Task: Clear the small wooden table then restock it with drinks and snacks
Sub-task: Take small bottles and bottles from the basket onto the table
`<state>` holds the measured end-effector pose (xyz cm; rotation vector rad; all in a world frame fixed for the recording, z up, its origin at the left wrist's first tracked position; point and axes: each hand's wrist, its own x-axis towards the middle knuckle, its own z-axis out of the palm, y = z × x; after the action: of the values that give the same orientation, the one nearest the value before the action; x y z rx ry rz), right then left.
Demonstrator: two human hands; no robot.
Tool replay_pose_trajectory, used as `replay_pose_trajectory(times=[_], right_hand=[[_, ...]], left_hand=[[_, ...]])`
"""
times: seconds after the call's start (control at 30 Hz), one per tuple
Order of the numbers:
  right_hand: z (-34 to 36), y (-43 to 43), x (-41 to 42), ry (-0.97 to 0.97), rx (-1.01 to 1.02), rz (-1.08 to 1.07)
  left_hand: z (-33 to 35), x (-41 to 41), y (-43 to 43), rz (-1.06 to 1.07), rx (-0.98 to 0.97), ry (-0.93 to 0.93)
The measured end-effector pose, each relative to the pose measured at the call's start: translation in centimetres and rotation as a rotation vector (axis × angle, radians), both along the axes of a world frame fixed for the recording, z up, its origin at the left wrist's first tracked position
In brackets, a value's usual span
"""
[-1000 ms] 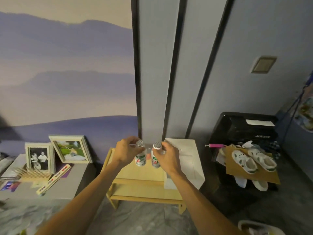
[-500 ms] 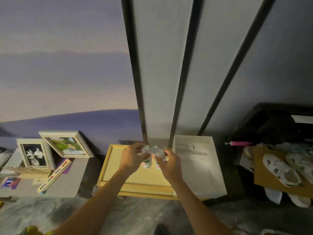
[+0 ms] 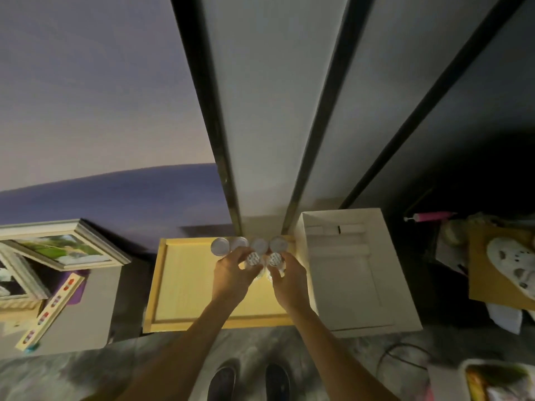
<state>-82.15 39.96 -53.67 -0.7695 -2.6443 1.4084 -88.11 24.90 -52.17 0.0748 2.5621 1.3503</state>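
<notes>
Where the wall meets the floor stands the small wooden table point(image 3: 185, 285), an open white box point(image 3: 385, 285) just beside it; left hand point(image 3: 231, 277) and right hand point(image 3: 289, 280) each clasp one small bottle, left bottle point(image 3: 253, 259) and right bottle point(image 3: 274, 259), over the tabletop; four more foil-capped bottles point(image 3: 259, 245) line the table's far edge.

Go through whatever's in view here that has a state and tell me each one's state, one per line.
left hand: closed on a small bottle
right hand: closed on a second bottle
back-row bottles: four, upright, capped
wooden table: mostly bare
white box: open, looks empty
</notes>
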Motion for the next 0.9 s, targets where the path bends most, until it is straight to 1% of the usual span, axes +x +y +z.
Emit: replay_pose_trajectory(times=[0.1,0.2,0.37,0.5,0.73,0.9], right_hand=[[-1.0,-0.1,-0.1,-0.049,-0.035,0.007],[-1.2,0.0,-0.4,-0.047,-0.05,0.014],[-0.8,0.1,-0.1,-0.035,-0.03,0.025],[-0.3,0.3,0.1,-0.05,-0.012,0.05],[1.4,0.6,0.0,-0.124,0.029,0.118],[5.0,1.5,0.0,-0.127,0.067,0.183]], left_hand=[[-1.4,0.1,-0.1,-0.01,-0.015,0.01],[-2.5,0.4,-0.2,-0.014,-0.017,0.016],[-2.9,0.6,-0.1,-0.041,-0.066,0.06],[-2.7,0.4,-0.1,-0.061,-0.082,0.056],[-1.5,0.7,0.1,-0.078,-0.125,0.034],[2.6,0.5,-0.2,-0.081,-0.201,0.075]])
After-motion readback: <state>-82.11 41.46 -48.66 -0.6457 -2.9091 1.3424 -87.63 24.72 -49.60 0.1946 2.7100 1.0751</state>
